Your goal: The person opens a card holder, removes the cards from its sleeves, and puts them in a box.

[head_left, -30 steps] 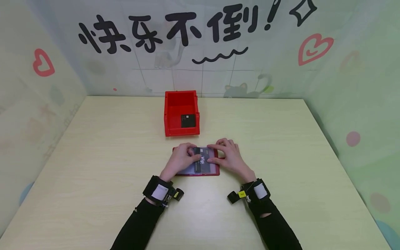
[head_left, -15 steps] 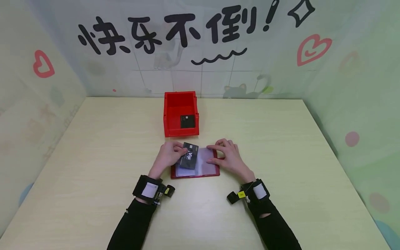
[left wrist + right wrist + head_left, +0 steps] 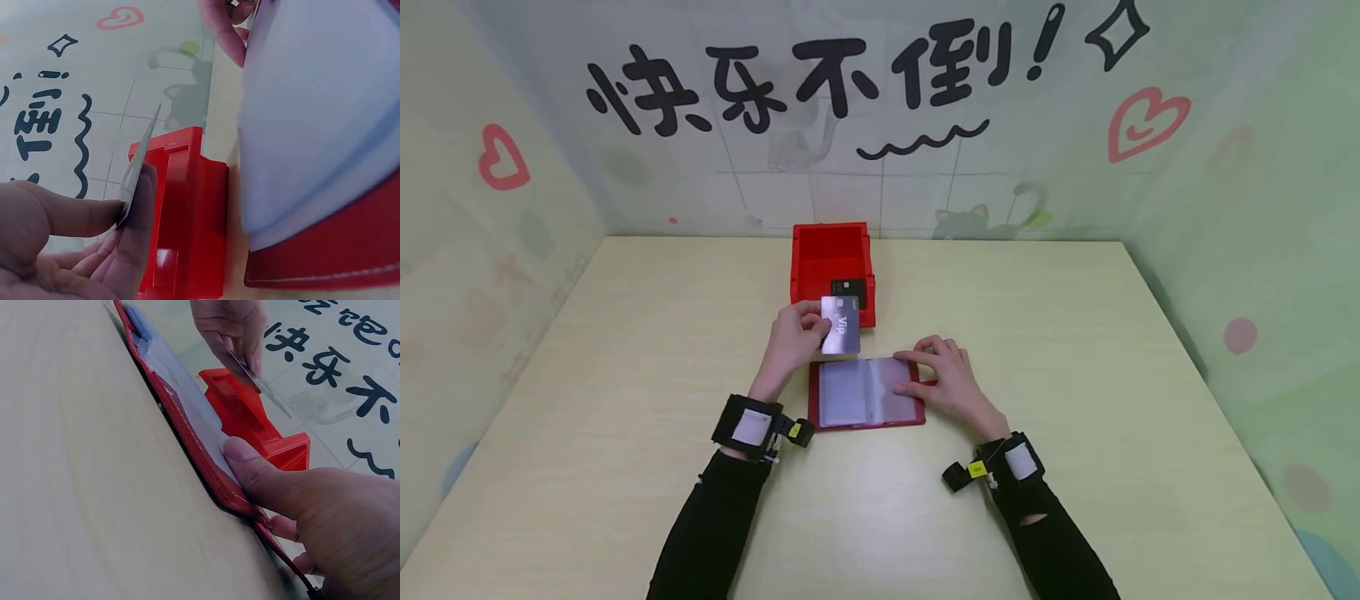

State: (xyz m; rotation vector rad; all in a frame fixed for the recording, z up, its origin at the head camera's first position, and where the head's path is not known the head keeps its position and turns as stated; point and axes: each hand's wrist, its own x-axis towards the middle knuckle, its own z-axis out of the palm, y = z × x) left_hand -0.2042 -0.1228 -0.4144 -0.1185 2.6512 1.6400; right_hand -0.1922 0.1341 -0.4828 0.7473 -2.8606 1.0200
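My left hand point(image 3: 792, 340) pinches a dark card marked "Vip" point(image 3: 841, 327) between thumb and fingers, held up over the near edge of the red bin point(image 3: 794, 265). Seen edge-on in the left wrist view, the card point(image 3: 139, 159) leans away from the bin wall point(image 3: 209, 212). A red card holder point(image 3: 812, 404) lies open on the table, its clear sleeves point(image 3: 842, 396) facing up. At its right edge my right hand point(image 3: 953, 379) grips the holder; in the right wrist view the thumb point(image 3: 250, 462) presses on the sleeves, with fingers at the cover's edge.
A black card point(image 3: 853, 287) lies inside the bin, partly hidden behind the held card. The bin stands toward the back of the pale wooden table point(image 3: 625, 400). Printed wall panels point(image 3: 700, 192) enclose the back and both sides.
My left hand has drawn the "Vip" card off the holder's sleeves and carried it leftward, then forward to the bin. My right hand has stayed at the holder's right edge.
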